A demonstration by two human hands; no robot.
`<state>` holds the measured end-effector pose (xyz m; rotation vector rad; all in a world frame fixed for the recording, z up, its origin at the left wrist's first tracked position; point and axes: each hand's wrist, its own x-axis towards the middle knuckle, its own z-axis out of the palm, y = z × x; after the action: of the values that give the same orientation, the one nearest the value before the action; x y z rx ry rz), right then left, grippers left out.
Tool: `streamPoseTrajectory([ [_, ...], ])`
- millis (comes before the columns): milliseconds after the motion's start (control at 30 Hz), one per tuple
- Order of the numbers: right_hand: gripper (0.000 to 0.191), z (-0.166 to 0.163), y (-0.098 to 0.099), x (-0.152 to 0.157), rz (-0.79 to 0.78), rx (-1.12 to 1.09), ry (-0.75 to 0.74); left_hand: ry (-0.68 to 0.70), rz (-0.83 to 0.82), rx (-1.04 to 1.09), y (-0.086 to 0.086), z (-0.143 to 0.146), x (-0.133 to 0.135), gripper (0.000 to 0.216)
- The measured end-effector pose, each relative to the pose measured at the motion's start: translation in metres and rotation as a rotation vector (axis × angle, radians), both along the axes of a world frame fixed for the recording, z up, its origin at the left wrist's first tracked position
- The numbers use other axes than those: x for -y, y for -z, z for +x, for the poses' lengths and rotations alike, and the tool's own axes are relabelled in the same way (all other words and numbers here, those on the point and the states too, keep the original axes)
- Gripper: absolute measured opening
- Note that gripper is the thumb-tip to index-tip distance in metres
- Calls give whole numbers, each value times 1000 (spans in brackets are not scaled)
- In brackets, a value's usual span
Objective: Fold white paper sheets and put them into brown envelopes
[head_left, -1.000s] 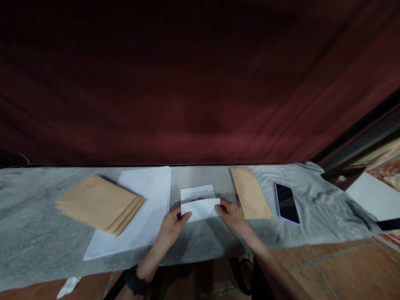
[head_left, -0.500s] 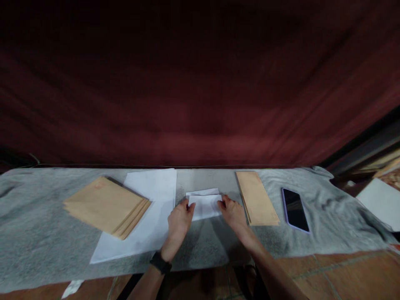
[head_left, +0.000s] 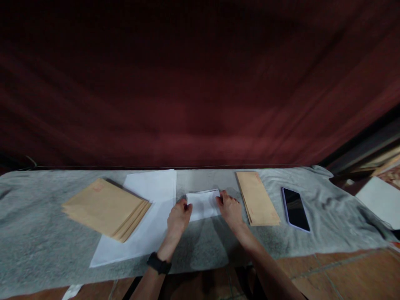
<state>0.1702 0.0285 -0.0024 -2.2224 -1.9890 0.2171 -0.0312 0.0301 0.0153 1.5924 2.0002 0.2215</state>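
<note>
Folded white paper [head_left: 203,206] lies between left hand [head_left: 179,216] and right hand [head_left: 230,208]

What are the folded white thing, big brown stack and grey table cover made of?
Folded white thing: likely matte paper, thin with layered edges. Big brown stack: probably kraft paper, dull tan with crisp edges. Grey table cover: fabric, perhaps soft and fleecy, since it wrinkles.

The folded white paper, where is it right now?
In the head view, the folded white paper is low in the middle, over the grey cloth, between the left hand and right hand. White sheets lie left of it, narrow brown envelopes right.
</note>
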Motion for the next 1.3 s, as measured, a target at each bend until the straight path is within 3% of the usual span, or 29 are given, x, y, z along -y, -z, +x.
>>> streamPoseTrajectory([
  [400, 23, -3, 12, -1, 248, 67, -97, -34, -12, -126, -6, 12, 2, 26],
  [600, 36, -22, 17, 17, 335, -139, -347, -20, -6, -124, -3, 12, 1, 29],
  [767, 48, -34, 32, 34, 292, -129, -476, -31, -3, -132, -3, 14, 1, 30],
  [1300, 52, -35, 47, 36, 272, -54, -374, -2, 129, -287, 3, 24, 12, 41],
])
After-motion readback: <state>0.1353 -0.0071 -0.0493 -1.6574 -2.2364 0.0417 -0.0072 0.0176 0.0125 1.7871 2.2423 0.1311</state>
